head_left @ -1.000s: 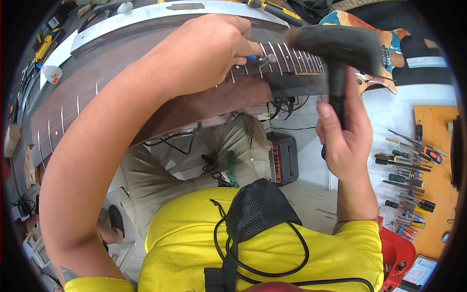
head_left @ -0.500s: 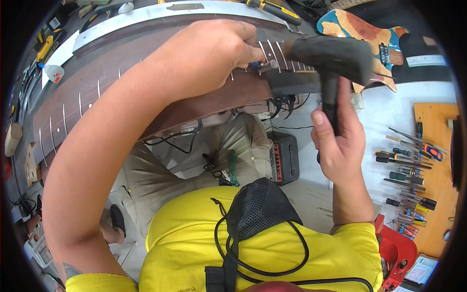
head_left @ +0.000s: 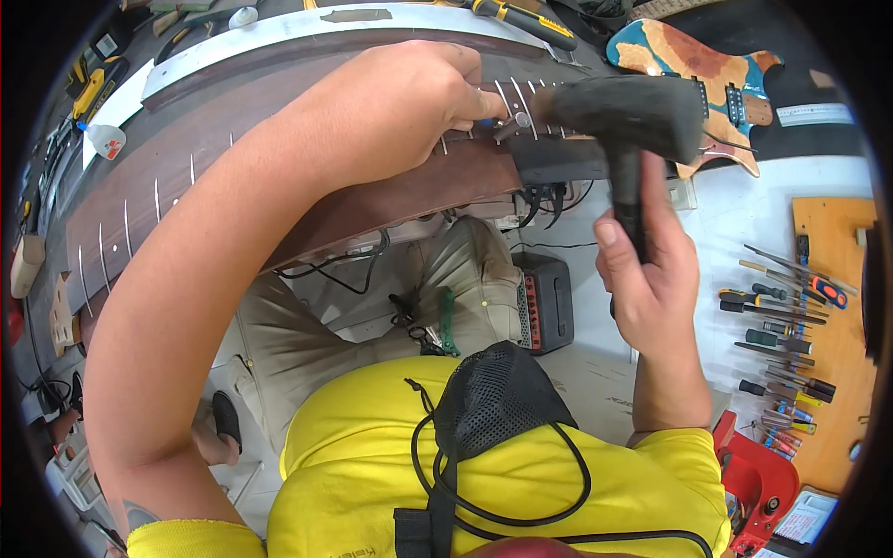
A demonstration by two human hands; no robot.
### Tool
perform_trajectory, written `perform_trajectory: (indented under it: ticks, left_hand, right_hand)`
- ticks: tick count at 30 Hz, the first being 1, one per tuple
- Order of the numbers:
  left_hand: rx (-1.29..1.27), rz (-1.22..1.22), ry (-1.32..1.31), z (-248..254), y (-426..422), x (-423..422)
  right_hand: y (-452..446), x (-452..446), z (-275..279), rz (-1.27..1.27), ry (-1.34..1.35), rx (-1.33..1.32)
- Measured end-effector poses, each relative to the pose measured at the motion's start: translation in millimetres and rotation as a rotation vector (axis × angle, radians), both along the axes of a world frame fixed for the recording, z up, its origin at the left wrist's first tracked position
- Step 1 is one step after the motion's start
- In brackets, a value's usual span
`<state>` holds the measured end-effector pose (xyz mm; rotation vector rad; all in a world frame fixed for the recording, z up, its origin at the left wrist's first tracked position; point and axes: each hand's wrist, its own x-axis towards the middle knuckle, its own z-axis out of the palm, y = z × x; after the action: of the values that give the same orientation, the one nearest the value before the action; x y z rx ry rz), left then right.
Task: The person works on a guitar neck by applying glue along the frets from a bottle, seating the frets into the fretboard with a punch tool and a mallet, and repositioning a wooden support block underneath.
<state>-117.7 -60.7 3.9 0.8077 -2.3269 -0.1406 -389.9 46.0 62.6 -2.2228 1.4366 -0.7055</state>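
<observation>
A long dark wooden fretboard (head_left: 130, 212) with pale metal frets lies across the bench. My left hand (head_left: 437, 88) reaches over it, with its fingers closed around a small metal tool with a round end (head_left: 519, 122). That tool rests at the frets, and the fingers hide most of it. My right hand (head_left: 648, 270) grips the handle of a black mallet (head_left: 642, 116). The mallet's head, slightly blurred, is just right of the metal tool and covers part of the fretboard's right end. Whether the two touch I cannot tell.
A blue and tan guitar body (head_left: 693, 60) lies at the back right. Behind the fretboard are a white straight bar (head_left: 270, 37) and a yellow-black tool (head_left: 526, 23). A glue bottle (head_left: 104, 139) stands left. Files and screwdrivers hang on a wooden board (head_left: 837, 307) at right.
The mallet head has shifted slightly left and down. My left hand and the metal tool stay at nearly the same place on the fretboard.
</observation>
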Motion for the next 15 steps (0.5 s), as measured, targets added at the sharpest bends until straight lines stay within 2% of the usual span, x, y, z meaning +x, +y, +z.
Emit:
perform_trajectory:
  ticks: [2,3,5,6,8,9,10,12,13,15]
  left_hand:
    - [0.012,0.001,-0.001,0,-1,0]
    - [0.026,-0.003,-0.001,0,0,0]
    - [-0.018,-0.005,-0.021,-1,-1,0]
    - [-0.066,-0.007,-0.046,-1,-2,1]
    - [-0.034,-0.007,-0.029,-2,-3,0]
    - [0.003,0.0,-0.008,-3,-3,1]
    - [0.005,0.001,-0.006,-3,-2,2]
    - [0.073,0.005,-0.014,1,-1,2]
    - [0.068,0.006,-0.016,2,-1,2]
    - [0.111,-0.006,-0.011,3,-1,2]
  right_hand:
    - [3,-1,-5,-0.065,-0.138,-0.046]
    - [1,-2,-6,-0.055,-0.102,-0.062]
    - [-5,-1,5,0.07,0.144,-0.061]
    - [-4,1,8,0.069,0.142,-0.067]
    - [2,7,10,-0.028,-0.035,0.002]
    - [3,5,2,-0.044,-0.165,-0.067]
    - [3,3,-2,-0.042,-0.164,-0.065]
    - [1,-1,-5,-0.035,0.018,-0.09]
    - [-5,4,8,0.073,0.073,0.012]
    - [3,-5,5,0.028,0.001,0.0]
